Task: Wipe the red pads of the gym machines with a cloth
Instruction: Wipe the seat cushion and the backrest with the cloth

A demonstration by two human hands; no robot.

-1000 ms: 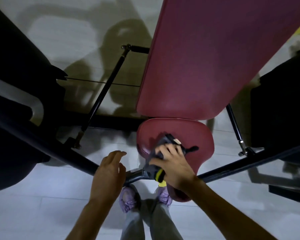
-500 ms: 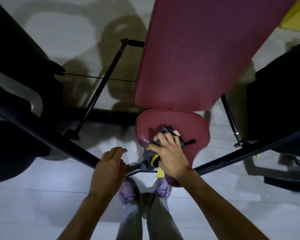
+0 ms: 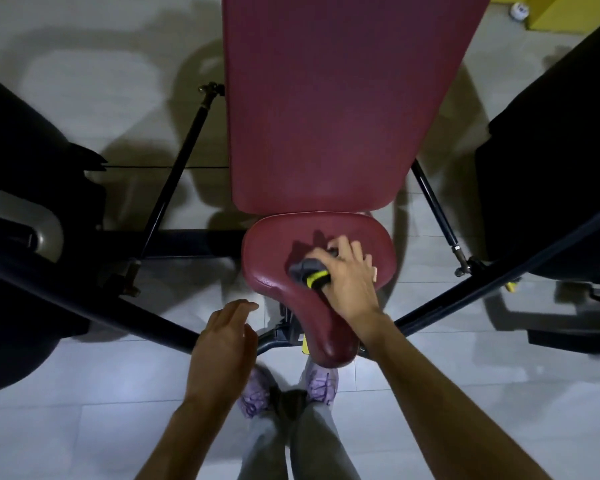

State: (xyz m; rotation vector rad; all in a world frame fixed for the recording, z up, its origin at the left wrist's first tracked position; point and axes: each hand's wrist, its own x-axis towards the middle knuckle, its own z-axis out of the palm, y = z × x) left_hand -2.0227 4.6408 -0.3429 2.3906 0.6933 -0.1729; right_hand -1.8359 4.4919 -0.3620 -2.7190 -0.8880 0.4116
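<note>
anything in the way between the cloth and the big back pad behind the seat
Nothing visible. The right hand grips the cloth on the seat pad; the back pad begins just past the seat's far edge, its surface bare.

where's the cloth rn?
Head view, just right of centre: the cloth is bunched under the right hand on the red seat pad, close to the near end of the long back pad.

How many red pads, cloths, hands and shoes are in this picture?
Red pads: 2, back pad and seat pad
Cloth: 1
Hands: 2, left hand and right hand
Shoes: 2, left shoe and right shoe
Total: 7
</note>
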